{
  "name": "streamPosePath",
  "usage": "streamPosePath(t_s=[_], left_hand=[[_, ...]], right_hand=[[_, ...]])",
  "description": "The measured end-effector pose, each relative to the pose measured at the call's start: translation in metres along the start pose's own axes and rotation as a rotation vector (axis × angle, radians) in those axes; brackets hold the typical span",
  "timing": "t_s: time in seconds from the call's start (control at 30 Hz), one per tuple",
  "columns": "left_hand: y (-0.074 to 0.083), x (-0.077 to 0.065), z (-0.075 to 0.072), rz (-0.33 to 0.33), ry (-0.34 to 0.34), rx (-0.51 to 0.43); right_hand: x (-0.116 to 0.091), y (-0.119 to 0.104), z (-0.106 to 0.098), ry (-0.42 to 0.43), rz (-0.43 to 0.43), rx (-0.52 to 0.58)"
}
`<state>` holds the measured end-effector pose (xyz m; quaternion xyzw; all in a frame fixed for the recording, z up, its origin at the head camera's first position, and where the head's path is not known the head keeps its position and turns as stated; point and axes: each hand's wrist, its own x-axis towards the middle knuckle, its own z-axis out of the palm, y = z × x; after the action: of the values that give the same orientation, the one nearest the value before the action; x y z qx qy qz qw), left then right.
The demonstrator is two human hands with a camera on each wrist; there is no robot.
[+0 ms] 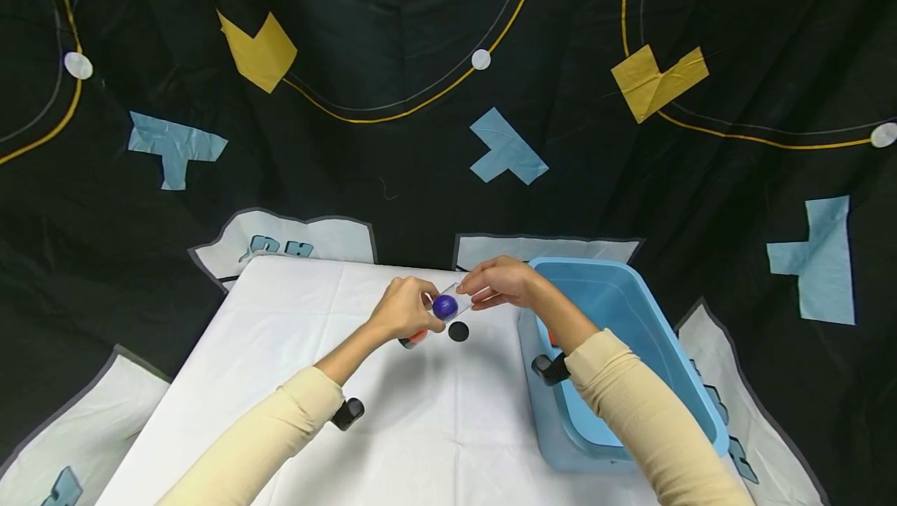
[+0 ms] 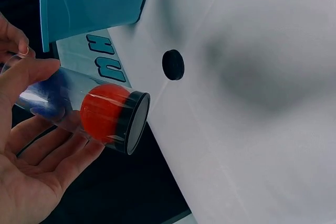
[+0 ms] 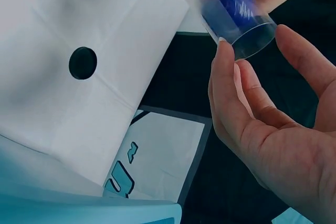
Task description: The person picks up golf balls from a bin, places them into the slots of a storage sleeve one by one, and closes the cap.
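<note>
Two in: blue ball [image 1: 444, 307], red ball [image 2: 105, 113], inside clear tube [image 2: 79, 87] gripped by left hand [image 1: 406, 307] over white table [image 1: 420, 444]. Right hand [image 1: 501, 282] at uncapped end, can't tell if holding. Remaining imo: black cap [image 1: 459, 332], loose on table.

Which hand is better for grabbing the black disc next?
Probably the right hand. The left hand grips the clear tube, while the right only has fingertips at its open end, so it looks freer. The black disc lies below, near both.
</note>
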<state>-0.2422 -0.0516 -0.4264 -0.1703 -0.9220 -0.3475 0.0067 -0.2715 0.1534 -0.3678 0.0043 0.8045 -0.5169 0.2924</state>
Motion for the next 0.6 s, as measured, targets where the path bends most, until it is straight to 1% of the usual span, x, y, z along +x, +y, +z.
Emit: streamPosePath(t_s=[0.17, 0.27, 0.4, 0.47, 0.6], left_hand=[[-0.001, -0.001, -0.002, 0.0, -0.01, -0.009], [-0.002, -0.002, -0.003, -0.007, -0.007, -0.013], [-0.005, -0.003, -0.004, -0.012, -0.006, -0.015], [-0.007, -0.004, -0.005, -0.018, -0.006, -0.014], [-0.01, -0.006, -0.007, -0.025, 0.0, -0.021]], right_hand=[[0.001, 0.002, -0.006, 0.006, -0.002, -0.028], [-0.001, 0.004, -0.014, 0.021, 0.006, -0.037], [-0.005, 0.011, -0.03, 0.044, 0.01, -0.035], [-0.008, 0.016, -0.041, 0.049, 0.013, -0.025], [-0.013, 0.029, -0.064, 0.089, 0.037, -0.034]])
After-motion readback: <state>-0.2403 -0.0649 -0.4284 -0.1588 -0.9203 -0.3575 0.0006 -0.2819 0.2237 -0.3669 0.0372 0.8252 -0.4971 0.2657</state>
